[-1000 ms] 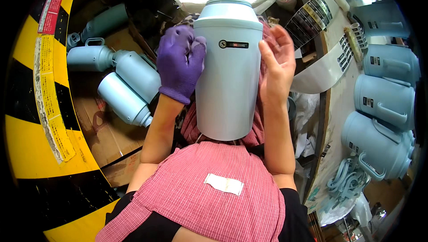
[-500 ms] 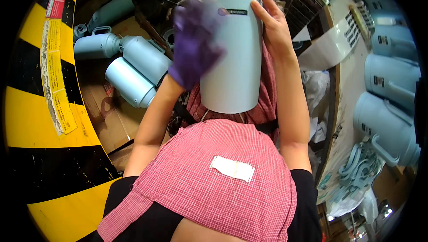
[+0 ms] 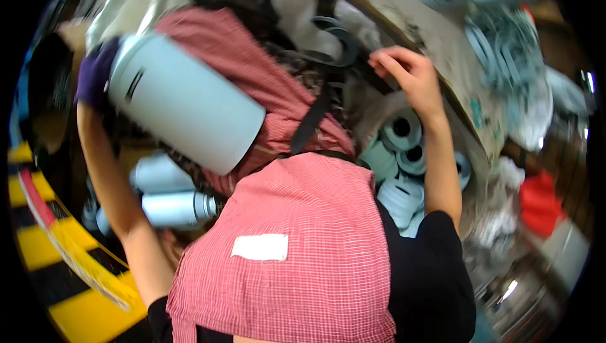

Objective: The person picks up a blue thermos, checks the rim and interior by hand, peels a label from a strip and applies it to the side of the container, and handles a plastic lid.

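Note:
A large light-blue cylindrical container (image 3: 189, 103) lies tilted across my lap, over the red checked apron cloth (image 3: 246, 52). Its wide base points down to the right, and a small dark label shows near its upper end. My left hand (image 3: 98, 74), in a purple glove, grips that upper end at the left; its fingers are partly hidden. Bare and away from the container, my right hand (image 3: 410, 78) hangs near the edge of the worktable, fingers loosely bent and apart. No object shows in it.
Several light-blue parts and rings (image 3: 404, 172) fill the space below my right arm. More blue containers (image 3: 170, 207) lie at lower left, beside a yellow-and-black striped surface (image 3: 82, 308). Blue handles (image 3: 505, 52) are heaped on the worktable (image 3: 398, 8). A red cloth-like item (image 3: 541, 204) lies far right.
My view has swung to the right. The container has gone from upright to tilted leftward. My right hand has let go of it, and my left hand now holds its upper end.

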Available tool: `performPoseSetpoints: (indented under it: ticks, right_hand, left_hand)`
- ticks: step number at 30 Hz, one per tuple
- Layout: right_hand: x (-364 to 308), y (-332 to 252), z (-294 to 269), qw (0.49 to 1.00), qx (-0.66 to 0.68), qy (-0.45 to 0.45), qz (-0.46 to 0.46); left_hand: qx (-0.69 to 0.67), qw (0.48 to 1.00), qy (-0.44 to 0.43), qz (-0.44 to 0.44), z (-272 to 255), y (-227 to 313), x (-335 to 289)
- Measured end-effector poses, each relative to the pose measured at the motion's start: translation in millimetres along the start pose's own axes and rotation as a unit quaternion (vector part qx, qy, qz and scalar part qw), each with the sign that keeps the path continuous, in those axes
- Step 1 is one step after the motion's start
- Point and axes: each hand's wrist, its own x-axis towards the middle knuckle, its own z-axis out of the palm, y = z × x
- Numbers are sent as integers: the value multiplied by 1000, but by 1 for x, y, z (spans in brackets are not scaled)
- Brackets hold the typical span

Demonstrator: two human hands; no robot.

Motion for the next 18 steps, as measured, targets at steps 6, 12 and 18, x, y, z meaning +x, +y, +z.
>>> performPoseSetpoints:
  ticks: [6,12,18]
  right_hand:
    - [-171,135,-91,918,-275,144,246]
    - [-220,362,-39,741,217,407,487]
    - [-202,201,-92,891,207,279,292]
  left_hand:
    - [-111,985,29,132,-48,92,-15]
    - [-195,976,-69,-74,-42,114,-33]
    - [199,951,146,186,-99,53,-128]
